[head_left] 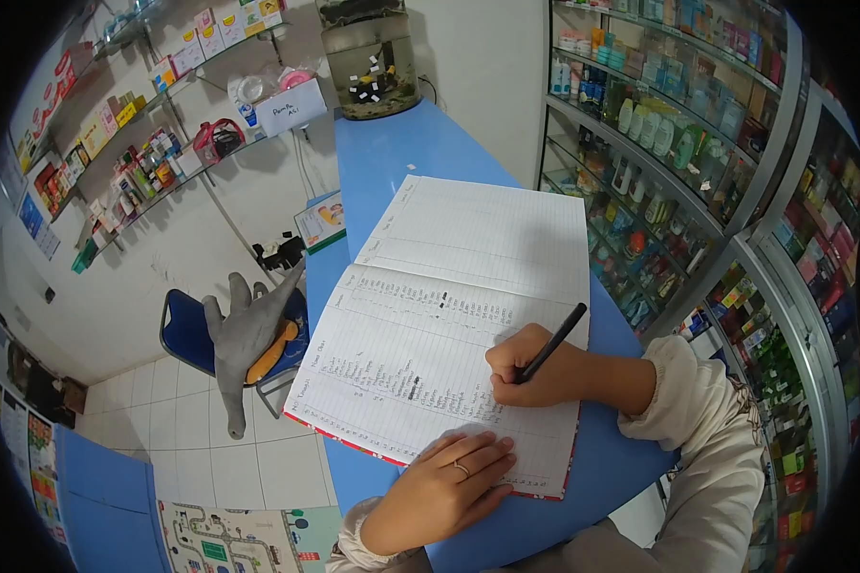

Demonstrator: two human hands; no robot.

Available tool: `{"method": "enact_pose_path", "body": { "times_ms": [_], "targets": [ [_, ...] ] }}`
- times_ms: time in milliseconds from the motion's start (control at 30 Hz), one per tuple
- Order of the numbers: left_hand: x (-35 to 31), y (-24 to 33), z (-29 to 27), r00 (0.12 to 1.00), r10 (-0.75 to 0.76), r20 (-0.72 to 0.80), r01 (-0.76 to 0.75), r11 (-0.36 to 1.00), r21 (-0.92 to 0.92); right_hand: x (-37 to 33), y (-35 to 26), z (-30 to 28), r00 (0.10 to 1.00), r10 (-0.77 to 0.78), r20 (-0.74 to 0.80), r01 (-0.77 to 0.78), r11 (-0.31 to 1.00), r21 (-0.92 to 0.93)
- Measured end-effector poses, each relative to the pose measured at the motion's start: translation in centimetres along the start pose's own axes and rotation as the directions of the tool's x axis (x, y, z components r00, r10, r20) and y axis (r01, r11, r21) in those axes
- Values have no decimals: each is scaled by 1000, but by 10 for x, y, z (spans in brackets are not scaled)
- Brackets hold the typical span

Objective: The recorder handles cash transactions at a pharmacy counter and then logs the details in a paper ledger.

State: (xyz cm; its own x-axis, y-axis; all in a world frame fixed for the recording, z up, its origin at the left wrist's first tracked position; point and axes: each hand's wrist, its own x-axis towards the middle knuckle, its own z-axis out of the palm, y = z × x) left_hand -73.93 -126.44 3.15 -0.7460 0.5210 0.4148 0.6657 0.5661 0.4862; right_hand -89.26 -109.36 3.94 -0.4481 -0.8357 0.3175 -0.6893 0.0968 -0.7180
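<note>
Our right hand point(542, 368) has its fingers clamped on the black pen point(558, 334) over the open notebook's point(492, 224) right part, the pen slanting up toward the notebook's right edge; our left hand point(454, 487) lies flat, fingers slightly apart, on the notebook's near edge.

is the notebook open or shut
Open: the notebook lies spread on the blue table, both ruled pages showing, left hand on one.
</note>
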Motion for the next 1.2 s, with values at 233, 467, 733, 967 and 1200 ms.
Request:
{"method": "enact_pose_path", "body": {
  "times_ms": [233, 467, 733, 967, 1200],
  "targets": [
    [1, 1, -1, 1000, -8, 5, 8, 1000, 4, 0, 1, 0, 999, -10, -30, 9, 1000, -18],
    [0, 1, -1, 1000, -18, 14, 18, 1000, -10, 0, 0, -1, 999, 33, -21, -33, 999, -20],
    [0, 1, -1, 999, -27, 20, 27, 1000, -6, 0, 1, -2, 997, 74, -16, -74, 997, -27],
    [1, 2, -2, 1000, -17, 11, 17, 1000, -4, 1, 7, -4, 996, 87, -17, -86, 994, 62],
    [1, 3, -1, 1000, -8, 2, 8, 1000, -1, 13, 31, -35, 943, 197, -267, -192, 980, 45]
  ]
}}
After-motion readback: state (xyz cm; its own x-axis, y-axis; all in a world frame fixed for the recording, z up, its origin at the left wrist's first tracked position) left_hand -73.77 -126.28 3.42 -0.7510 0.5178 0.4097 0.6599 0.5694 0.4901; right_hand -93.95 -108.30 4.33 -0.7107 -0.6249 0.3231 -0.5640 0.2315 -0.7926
